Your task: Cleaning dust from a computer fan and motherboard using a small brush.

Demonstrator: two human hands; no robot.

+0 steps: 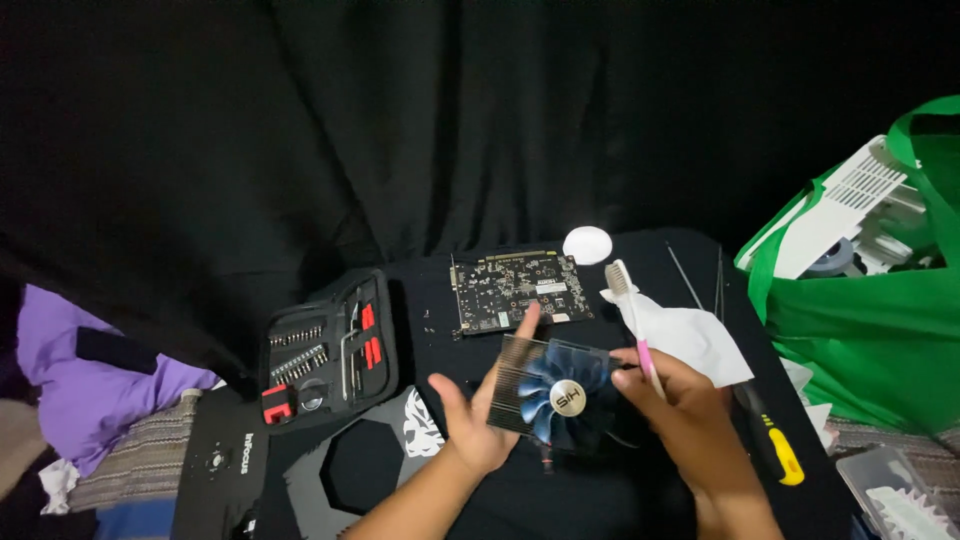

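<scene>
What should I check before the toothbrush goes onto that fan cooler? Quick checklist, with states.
1. Left hand supports the fan cooler from below: ok.
2. Right hand grip on the toothbrush: ok, bristles up, off the fan.
3. Fan blades face up, unobstructed: ok.
4. Circuit board lies apart from the cooler: ok.
5. White tissue nearby: ok.
6. Dust on the fins: cannot tell.

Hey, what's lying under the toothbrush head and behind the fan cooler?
Behind the fan cooler lies a bare circuit board; under the toothbrush sits a white tissue. The left hand and cooler cover the board's near edge.
</scene>
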